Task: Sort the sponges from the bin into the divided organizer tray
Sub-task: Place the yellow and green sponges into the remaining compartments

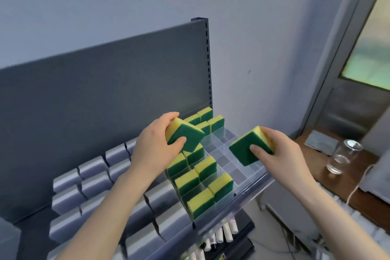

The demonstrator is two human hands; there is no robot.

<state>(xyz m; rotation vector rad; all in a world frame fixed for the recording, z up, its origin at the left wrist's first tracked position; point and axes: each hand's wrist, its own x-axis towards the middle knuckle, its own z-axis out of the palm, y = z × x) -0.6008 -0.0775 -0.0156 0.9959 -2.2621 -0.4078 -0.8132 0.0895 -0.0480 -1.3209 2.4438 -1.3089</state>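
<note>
A clear divided organizer tray (240, 172) sits at the right end of a grey shelf. Several yellow-and-green sponges (202, 181) stand upright in its left and far compartments; the right-hand compartments hold none. My left hand (154, 150) holds one yellow-and-green sponge (187, 136), green side toward me, above the tray's left side. My right hand (274, 152) holds a second sponge (245, 149), green side up, over the bare middle compartments. No bin is in view.
Rows of silver-grey wrapped packs (88, 177) fill the shelf left of the tray. A dark back panel (105, 91) rises behind. A glass jar (343, 157) stands on a wooden table (365, 200) to the right. White tubes (221, 234) lie on a lower shelf.
</note>
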